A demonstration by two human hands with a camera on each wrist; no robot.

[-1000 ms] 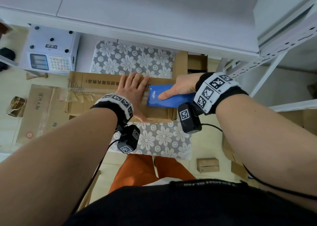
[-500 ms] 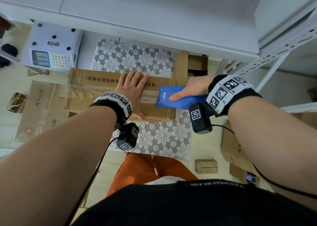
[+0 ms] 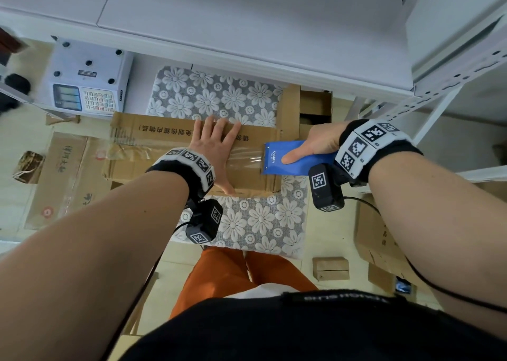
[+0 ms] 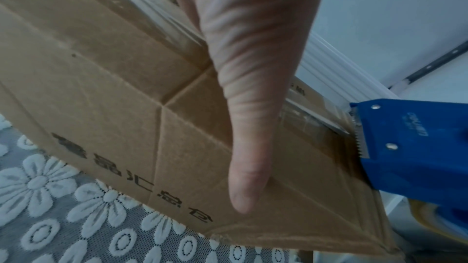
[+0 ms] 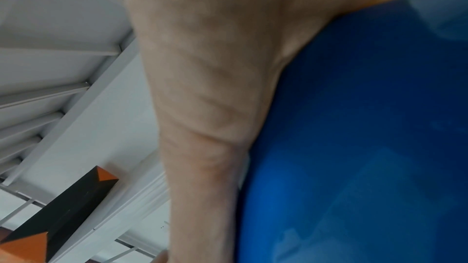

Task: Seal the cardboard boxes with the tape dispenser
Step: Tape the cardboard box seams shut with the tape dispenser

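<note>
A brown cardboard box [image 3: 153,152] with black printed characters lies on a grey floral cloth [image 3: 214,97]. My left hand [image 3: 216,149] lies flat on its top with the fingers spread, the thumb [image 4: 253,127] pressing near the front edge. My right hand [image 3: 315,144] grips a blue tape dispenser [image 3: 290,160] at the box's right end, forefinger stretched along its top. Clear tape [image 3: 244,160] runs along the lid seam from under my left hand to the dispenser's toothed blade [image 4: 359,141]. In the right wrist view the dispenser [image 5: 367,137] fills the frame beside my palm.
A white electronic scale [image 3: 85,78] stands at the back left. Flattened cartons [image 3: 65,174] lie on the floor to the left, and small boxes [image 3: 330,268] and a larger carton [image 3: 375,240] to the right. A white table edge [image 3: 219,48] and a metal shelf frame [image 3: 439,100] stand behind.
My right hand has drawn the dispenser to the right along the box top, laying out more tape. My left hand has stayed flat on the box.
</note>
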